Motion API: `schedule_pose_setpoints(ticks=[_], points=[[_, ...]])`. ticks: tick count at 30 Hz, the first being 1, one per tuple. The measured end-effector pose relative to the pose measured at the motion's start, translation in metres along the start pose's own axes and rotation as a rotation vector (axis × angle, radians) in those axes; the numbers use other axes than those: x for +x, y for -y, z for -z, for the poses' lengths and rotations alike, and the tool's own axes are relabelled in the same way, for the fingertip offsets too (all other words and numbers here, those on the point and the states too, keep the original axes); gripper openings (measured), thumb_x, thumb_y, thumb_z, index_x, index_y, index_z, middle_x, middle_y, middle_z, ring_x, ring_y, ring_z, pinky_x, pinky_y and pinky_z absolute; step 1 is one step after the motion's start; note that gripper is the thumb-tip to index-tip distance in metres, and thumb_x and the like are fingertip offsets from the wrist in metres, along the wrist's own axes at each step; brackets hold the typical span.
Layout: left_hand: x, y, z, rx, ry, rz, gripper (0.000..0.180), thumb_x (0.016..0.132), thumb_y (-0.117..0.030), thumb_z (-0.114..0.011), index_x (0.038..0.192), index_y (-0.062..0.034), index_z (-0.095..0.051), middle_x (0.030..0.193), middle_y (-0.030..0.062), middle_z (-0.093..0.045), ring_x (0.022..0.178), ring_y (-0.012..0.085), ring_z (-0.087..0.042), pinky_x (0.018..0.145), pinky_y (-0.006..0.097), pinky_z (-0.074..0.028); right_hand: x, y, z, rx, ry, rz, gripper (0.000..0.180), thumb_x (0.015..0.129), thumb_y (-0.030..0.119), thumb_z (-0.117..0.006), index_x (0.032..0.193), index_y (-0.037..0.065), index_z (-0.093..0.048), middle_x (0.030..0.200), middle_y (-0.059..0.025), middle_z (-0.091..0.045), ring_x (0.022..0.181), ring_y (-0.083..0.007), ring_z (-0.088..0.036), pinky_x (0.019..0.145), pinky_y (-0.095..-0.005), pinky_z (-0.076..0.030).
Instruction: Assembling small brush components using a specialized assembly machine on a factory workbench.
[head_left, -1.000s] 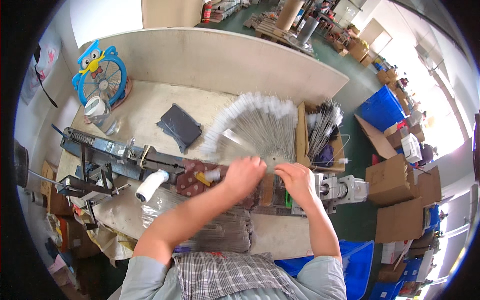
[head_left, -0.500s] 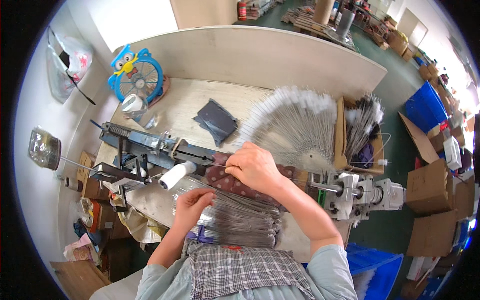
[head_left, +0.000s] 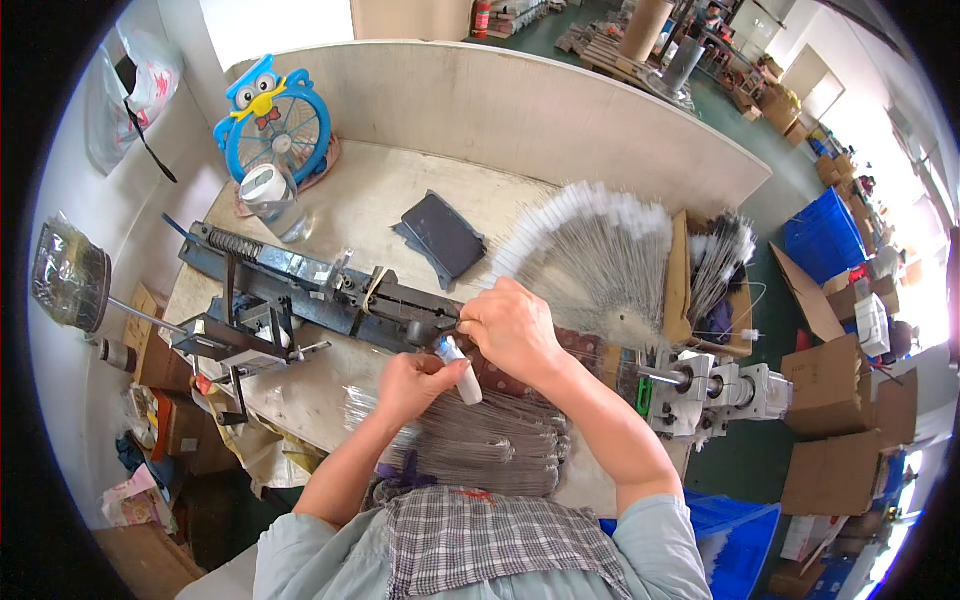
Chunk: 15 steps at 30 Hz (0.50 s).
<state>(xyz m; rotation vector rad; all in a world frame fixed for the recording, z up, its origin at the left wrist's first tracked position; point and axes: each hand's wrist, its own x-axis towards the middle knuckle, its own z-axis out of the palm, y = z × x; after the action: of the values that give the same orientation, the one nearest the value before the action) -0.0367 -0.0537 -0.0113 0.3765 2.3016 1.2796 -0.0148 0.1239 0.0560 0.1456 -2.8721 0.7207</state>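
Note:
My left hand point(head_left: 412, 386) is closed on a white cylindrical piece point(head_left: 466, 386) with a bluish end, gripped at the thumb and fingertips. Just beyond it, my right hand point(head_left: 512, 325) has its fingers pinched together at the right end of a long dark metal bench fixture point(head_left: 330, 290); what they hold is too small to make out. Beneath my hands lies a brown dotted cloth point(head_left: 500, 376). A thick bundle of thin metal wires point(head_left: 500, 445) rests between the cloth and my body.
White-tipped wire brushes point(head_left: 590, 250) fan out at the far right, beside a cardboard box point(head_left: 682, 290) of more brushes. A motorized machine point(head_left: 715, 390) stands at the right edge. A dark pad point(head_left: 440, 238), a jar point(head_left: 270, 198) and a blue fan point(head_left: 280, 140) sit farther back.
The white cylinder seen by the fixture's front is gone from there; a white piece is now in my left hand, which moved right and farther in. My right hand stays near the fixture's end.

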Motion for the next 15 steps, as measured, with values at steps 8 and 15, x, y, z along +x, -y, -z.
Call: schedule_pose_setpoints(ticks=[8,15], points=[[-0.004,-0.003,-0.016,-0.461,0.018,0.003,0.03,0.081,-0.028,-0.066,0.088,0.0009,-0.063,0.074,0.0082,-0.064,0.063,0.0141,-0.06,0.058,0.03,-0.046,-0.043,0.005,0.012,0.038,-0.342,0.243,0.017,0.073,0.007,-0.065,0.089,0.006,-0.065,0.082,-0.0049,-0.062,0.076,-0.0253,-0.057,0.067,-0.0344,-0.049],[0.003,-0.006,-0.044,-0.572,-0.005,-0.073,0.009,0.076,-0.003,-0.062,0.076,-0.0016,-0.052,0.071,0.0068,-0.06,0.062,0.0132,-0.057,0.056,0.029,-0.047,-0.075,-0.038,-0.033,0.038,-0.141,0.142,0.019,0.077,0.008,-0.062,0.096,0.005,-0.061,0.085,-0.009,-0.058,0.077,-0.0249,-0.061,0.065,-0.035,-0.05]])
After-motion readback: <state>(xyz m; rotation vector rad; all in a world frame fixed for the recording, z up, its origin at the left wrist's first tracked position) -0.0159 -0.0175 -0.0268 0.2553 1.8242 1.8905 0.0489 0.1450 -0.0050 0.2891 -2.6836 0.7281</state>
